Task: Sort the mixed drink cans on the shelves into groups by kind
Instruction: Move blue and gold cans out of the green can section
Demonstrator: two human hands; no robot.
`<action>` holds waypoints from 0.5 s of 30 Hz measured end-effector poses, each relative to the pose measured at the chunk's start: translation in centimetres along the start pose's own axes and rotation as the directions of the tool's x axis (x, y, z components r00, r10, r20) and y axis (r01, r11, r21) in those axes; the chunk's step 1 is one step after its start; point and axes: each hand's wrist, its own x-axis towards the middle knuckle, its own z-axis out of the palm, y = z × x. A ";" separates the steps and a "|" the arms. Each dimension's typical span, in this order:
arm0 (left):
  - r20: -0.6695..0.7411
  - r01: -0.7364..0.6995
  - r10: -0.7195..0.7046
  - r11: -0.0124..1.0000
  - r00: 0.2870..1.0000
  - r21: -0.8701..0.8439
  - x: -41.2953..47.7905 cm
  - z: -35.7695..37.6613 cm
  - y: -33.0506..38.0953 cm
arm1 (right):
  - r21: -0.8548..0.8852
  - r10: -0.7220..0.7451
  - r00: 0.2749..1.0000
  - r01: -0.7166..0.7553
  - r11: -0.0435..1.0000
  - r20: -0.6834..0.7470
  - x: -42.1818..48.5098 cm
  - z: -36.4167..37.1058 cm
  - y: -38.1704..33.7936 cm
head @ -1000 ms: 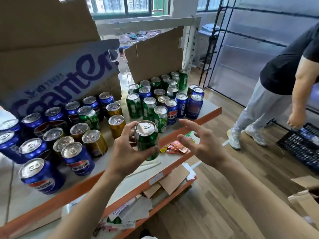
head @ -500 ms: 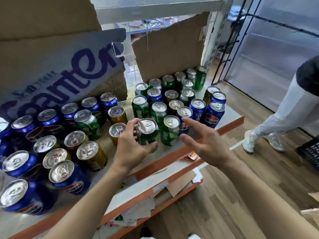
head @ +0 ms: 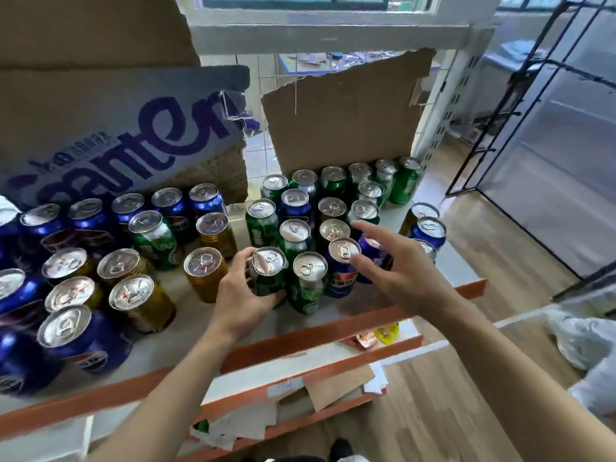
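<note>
My left hand (head: 245,296) grips a green can (head: 269,278) that stands on the white shelf (head: 206,331), at the front of a cluster of green cans. Another green can (head: 308,283) stands right beside it. My right hand (head: 396,268) hovers open, fingers spread, over a blue can (head: 341,266) and touching or nearly touching its top. Several more green cans (head: 333,185) fill the back right. Blue cans (head: 85,341) crowd the left, and gold cans (head: 140,303) stand in the middle.
Torn cardboard (head: 340,118) stands behind the cans, and a printed carton (head: 110,135) leans at the back left. The shelf has an orange front edge (head: 300,335). A lower shelf (head: 293,395) holds paper scraps and wrappers. Wooden floor lies to the right.
My left hand has brought the green can down from the air onto the shelf beside the green group. My right hand has reached forward over the blue can. The view has moved closer.
</note>
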 end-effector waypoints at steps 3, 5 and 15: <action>-0.003 0.014 -0.014 1.000 1.000 -0.001 0.0 0.6 0.1 | 0.018 -0.050 0.998 0.049 0.999 0.034 1.3 -0.8 1.2; 0.004 0.026 -0.025 1.000 1.000 -0.014 -0.3 0.8 0.4 | 0.020 -0.083 0.996 0.082 0.996 0.044 1.9 -1.1 2.0; -0.123 -0.113 0.127 0.987 0.984 0.113 -0.3 0.8 5.7 | 0.053 -0.225 0.965 0.220 0.974 0.131 5.3 -2.7 3.9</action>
